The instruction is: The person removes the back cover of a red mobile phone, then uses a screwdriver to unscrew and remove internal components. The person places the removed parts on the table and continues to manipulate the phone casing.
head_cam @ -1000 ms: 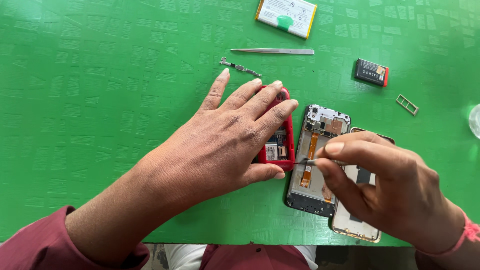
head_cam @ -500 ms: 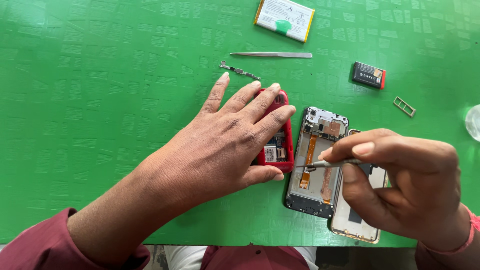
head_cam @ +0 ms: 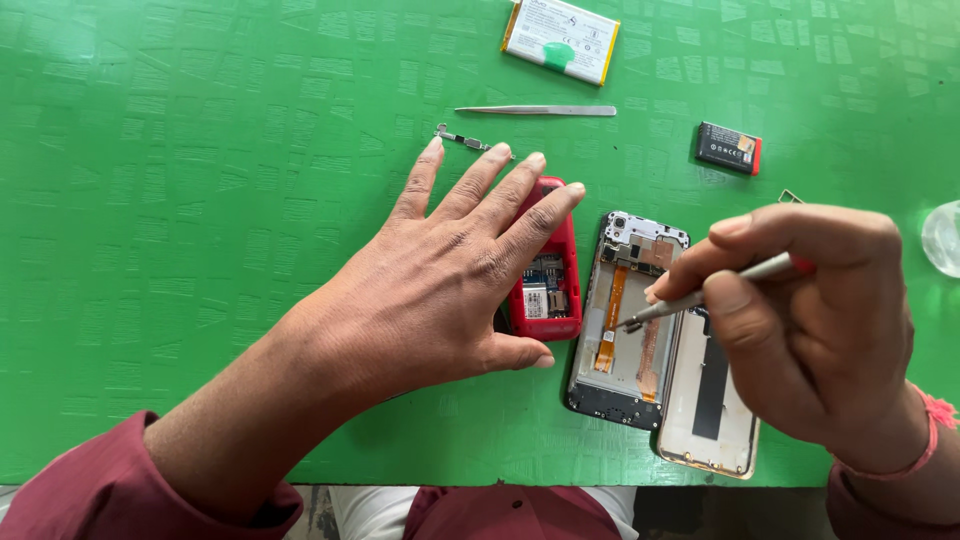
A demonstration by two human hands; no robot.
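Hands over green table (head_cam: 180, 200): left hand (head_cam: 440, 280) lies flat, fingers spread, on red phone (head_cam: 548, 290), holding nothing. Right hand (head_cam: 810, 320) has its grip pinched on thin metal tool (head_cam: 700, 295), tip touching opened phone frame (head_cam: 625, 320). Back cover (head_cam: 710, 400) just beside; tweezers (head_cam: 535, 110) and two batteries farther up.

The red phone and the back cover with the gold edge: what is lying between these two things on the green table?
In the head view, the opened phone frame lies between the red phone and the gold-edged back cover; the right hand touches a metal tool to it.
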